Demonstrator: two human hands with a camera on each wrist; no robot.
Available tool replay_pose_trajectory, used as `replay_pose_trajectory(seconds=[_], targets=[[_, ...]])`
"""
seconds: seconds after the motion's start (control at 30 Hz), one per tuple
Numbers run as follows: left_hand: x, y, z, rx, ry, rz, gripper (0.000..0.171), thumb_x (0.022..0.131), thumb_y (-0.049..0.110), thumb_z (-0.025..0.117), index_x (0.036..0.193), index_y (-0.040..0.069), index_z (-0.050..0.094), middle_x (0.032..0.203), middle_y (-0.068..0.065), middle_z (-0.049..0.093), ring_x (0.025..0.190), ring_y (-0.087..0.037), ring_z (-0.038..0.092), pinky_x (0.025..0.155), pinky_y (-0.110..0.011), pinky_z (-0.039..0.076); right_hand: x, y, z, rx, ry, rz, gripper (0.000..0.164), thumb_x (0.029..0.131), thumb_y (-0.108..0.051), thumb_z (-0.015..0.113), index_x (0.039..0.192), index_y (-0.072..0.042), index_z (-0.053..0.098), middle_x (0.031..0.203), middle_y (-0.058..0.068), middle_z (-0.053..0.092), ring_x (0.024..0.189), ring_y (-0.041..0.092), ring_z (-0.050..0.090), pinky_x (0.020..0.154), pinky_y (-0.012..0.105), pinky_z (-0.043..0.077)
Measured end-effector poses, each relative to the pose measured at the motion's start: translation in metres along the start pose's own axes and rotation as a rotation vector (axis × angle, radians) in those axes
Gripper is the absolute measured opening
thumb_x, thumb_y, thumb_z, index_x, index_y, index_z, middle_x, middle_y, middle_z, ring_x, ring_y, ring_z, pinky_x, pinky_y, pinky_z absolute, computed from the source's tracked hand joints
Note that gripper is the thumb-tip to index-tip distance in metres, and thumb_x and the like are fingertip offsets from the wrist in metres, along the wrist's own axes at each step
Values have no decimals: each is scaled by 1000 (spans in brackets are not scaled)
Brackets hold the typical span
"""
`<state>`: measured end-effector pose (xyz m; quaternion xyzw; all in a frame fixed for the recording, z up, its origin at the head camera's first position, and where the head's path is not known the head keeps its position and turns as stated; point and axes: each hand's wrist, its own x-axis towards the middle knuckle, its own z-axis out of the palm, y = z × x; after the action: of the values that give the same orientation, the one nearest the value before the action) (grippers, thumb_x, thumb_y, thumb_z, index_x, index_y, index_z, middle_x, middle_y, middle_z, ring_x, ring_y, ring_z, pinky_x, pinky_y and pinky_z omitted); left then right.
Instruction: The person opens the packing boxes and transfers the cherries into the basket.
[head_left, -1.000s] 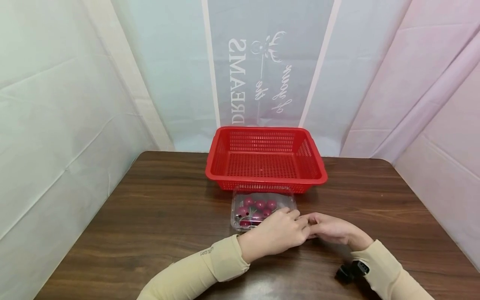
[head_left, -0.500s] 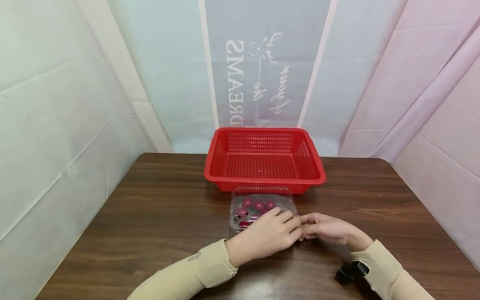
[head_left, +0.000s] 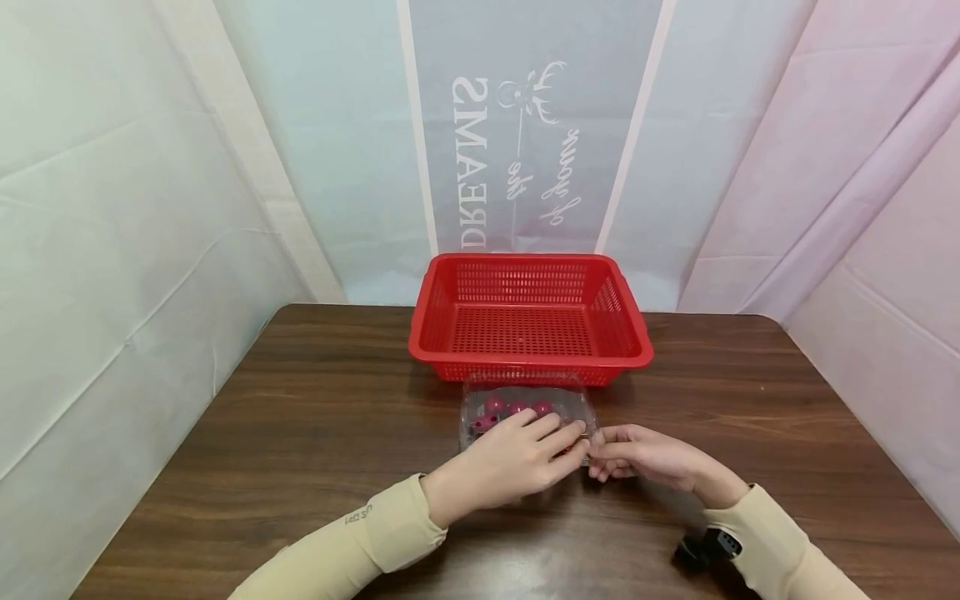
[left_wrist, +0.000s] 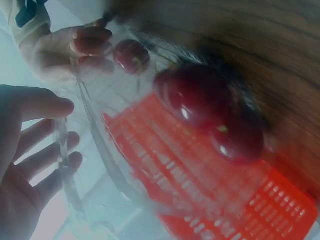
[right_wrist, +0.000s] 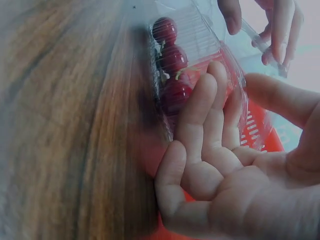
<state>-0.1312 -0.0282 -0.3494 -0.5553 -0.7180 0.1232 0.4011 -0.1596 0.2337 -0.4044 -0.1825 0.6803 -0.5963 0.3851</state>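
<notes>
A clear plastic fruit box (head_left: 577, 404) with several dark red cherries (head_left: 495, 405) in it stands on the table, just in front of the red basket. My left hand (head_left: 517, 457) reaches over its near side. In the left wrist view the box's upper plastic edge (left_wrist: 62, 150) runs between that hand's thumb and fingers. At the near right corner my right hand (head_left: 652, 457) holds the box, its thumb on the rim and its fingers curled along the side wall (right_wrist: 210, 30). My left hand hides some cherries; whether the lid is loose I cannot tell.
The red plastic basket (head_left: 531, 361) with perforated walls stands directly behind the box. Brown wood-grain table (head_left: 315, 433) extends to both sides. Pale cloth hangs (head_left: 337, 167) enclose the back and sides. A black wrist device (head_left: 708, 546) sits at the right cuff.
My left hand has moved left along the box's near edge, away from the right hand, and its fingers have spread. The right hand has shifted slightly left. The basket stays put.
</notes>
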Motion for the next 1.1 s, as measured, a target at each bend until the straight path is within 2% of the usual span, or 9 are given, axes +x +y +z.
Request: replay_pose_trajectory(seconds=[0.13, 0.23, 0.53, 0.8, 1.0, 1.1], targets=[[-4, -6, -2, -3, 7, -7, 34, 100, 9, 38, 116, 20, 66, 118, 2, 66, 95, -12, 62, 74, -22, 49, -2, -1, 2, 14, 41, 18, 13, 98, -18, 48, 101, -8, 54, 93, 0, 67, 86, 11, 63, 78, 27, 48], [-5, -10, -2, -4, 40, -19, 37, 99, 6, 35, 114, 19, 66, 115, 1, 67, 93, -12, 63, 73, -22, 49, -3, -2, 2, 28, 65, 33, 9, 98, -18, 48, 99, -10, 53, 93, 0, 68, 87, 12, 65, 79, 27, 48], [-7, -15, -1, 10, 120, -44, 28, 97, 9, 45, 111, 19, 68, 111, 2, 68, 89, -12, 63, 70, -23, 50, -11, -5, -4, 47, 78, 75, 6, 98, -19, 48, 97, -13, 50, 93, -1, 66, 89, 14, 64, 81, 31, 48], [-5, -18, -6, 20, 108, -56, 35, 99, 7, 38, 114, 17, 67, 112, 1, 68, 88, -14, 62, 70, -24, 49, -14, -7, -9, 25, 75, 84, 10, 97, -19, 49, 102, -11, 50, 93, -1, 65, 88, 13, 63, 81, 31, 48], [-3, -22, -13, 17, 101, -70, 27, 95, 10, 49, 114, 16, 68, 111, -1, 68, 86, -14, 62, 70, -23, 49, -15, -5, -12, 11, 83, 84, 14, 97, -20, 49, 105, -9, 50, 92, -2, 64, 86, 12, 62, 81, 32, 48], [-2, -22, -10, 17, 110, -82, 27, 96, 11, 48, 114, 15, 68, 111, -2, 69, 86, -15, 63, 70, -24, 49, -17, -6, -13, 0, 81, 81, 15, 97, -20, 48, 106, -8, 50, 91, -2, 64, 86, 11, 62, 81, 32, 46]])
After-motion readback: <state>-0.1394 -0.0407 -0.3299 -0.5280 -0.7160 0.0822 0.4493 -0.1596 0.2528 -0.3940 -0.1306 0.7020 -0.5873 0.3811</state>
